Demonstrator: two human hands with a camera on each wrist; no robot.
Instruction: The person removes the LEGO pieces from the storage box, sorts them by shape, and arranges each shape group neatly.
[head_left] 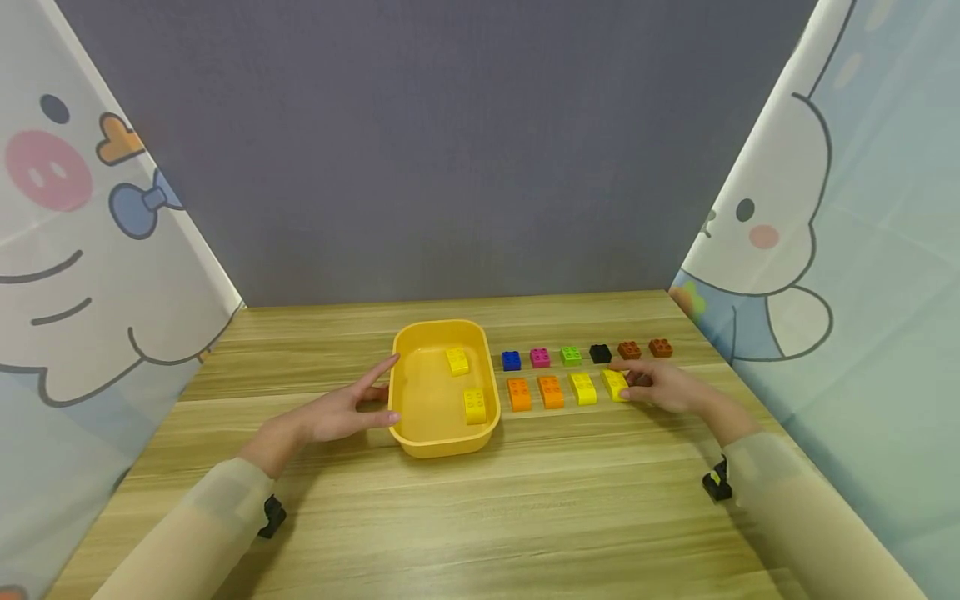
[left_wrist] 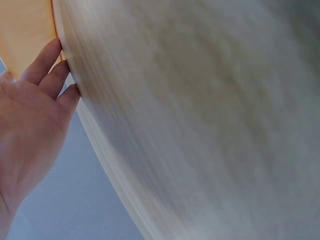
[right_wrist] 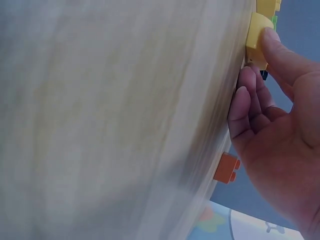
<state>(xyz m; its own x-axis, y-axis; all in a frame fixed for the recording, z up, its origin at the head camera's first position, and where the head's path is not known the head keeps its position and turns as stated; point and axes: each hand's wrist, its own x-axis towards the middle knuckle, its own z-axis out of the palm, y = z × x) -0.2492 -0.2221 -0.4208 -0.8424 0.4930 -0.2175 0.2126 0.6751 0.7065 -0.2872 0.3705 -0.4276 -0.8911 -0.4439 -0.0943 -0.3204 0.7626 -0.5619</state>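
Note:
A yellow plastic tub (head_left: 420,400) stands left of two rows of toy building bricks. Inside it lie two yellow bricks, one towards the back (head_left: 457,361) and one nearer the front (head_left: 475,407). My left hand (head_left: 337,412) touches the tub's left side, thumb and forefinger spread along the rim, other fingertips low against its wall in the left wrist view. My right hand (head_left: 663,386) pinches the yellow brick (head_left: 613,385) at the right end of the front row. In the right wrist view my thumb presses this brick (right_wrist: 256,37), its underside close to the table.
Left of the pinched brick sit another yellow brick (head_left: 582,388) and two orange ones (head_left: 550,392). Behind run smaller bricks: blue (head_left: 511,360), magenta (head_left: 540,357), green (head_left: 571,356), black (head_left: 600,353) and two brown (head_left: 661,347). A grey panel (head_left: 450,167) bounds the wooden table (head_left: 525,517).

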